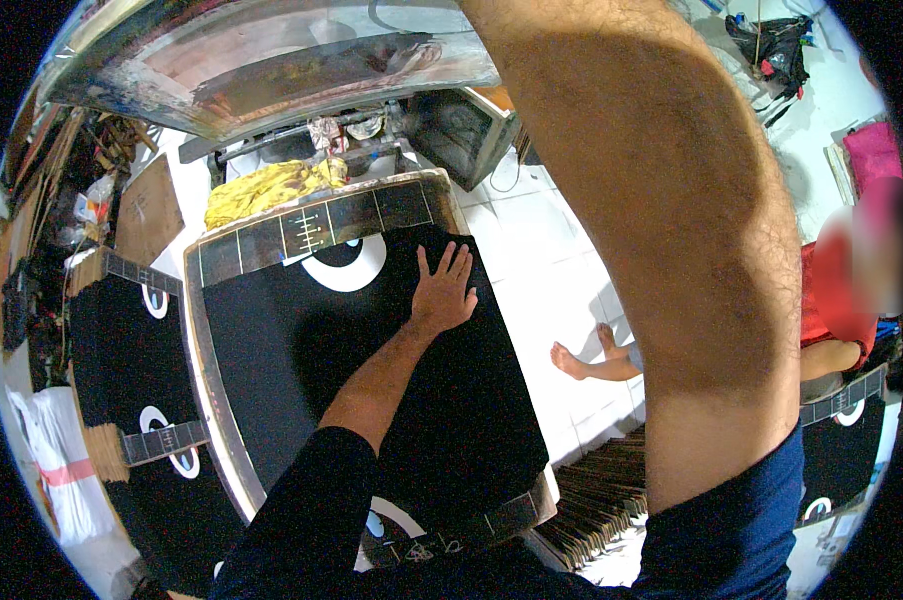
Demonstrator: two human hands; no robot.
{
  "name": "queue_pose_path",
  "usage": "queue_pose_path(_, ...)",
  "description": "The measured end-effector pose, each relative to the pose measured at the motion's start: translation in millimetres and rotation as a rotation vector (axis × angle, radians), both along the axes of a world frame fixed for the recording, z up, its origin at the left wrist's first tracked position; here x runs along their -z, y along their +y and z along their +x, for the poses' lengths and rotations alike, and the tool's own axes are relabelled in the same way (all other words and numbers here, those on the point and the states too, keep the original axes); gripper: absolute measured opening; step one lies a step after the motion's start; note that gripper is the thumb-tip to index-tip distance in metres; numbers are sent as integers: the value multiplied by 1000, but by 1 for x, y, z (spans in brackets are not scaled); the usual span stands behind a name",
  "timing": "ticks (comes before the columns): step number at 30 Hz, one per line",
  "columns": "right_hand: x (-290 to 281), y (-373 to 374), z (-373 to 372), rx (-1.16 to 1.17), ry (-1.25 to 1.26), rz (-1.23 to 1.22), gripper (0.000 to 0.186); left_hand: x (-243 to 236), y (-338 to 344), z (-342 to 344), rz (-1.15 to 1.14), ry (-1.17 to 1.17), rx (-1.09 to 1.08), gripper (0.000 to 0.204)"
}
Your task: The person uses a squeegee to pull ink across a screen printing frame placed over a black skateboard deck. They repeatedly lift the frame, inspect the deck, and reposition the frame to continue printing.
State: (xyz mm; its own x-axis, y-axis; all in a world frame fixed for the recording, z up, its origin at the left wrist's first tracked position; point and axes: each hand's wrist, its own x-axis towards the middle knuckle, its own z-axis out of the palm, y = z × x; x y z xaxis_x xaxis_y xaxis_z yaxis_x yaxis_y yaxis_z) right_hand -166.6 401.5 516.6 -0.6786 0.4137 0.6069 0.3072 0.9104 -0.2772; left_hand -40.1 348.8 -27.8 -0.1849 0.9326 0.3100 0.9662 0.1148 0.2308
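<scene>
The bare left hand lies spread, palm down and gripping nothing, at one o'clock on a broad black rectangular panel — itself just off centre, toward seven. A crumpled yellow cloth sits beyond its eleven-o'clock edge. The right arm looms at two o'clock — its hand out of view, grip impossible to tell.
</scene>
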Motion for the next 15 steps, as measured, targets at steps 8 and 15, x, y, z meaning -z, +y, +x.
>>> queue_pose_path(8,-1,-20,13,11,35,30,40,-21,-69,94,-166,29,371,70)
queue_pose_path(15,15,-4,7,16,20,-21,39,-18,-160,190,-245,-160,536,69)
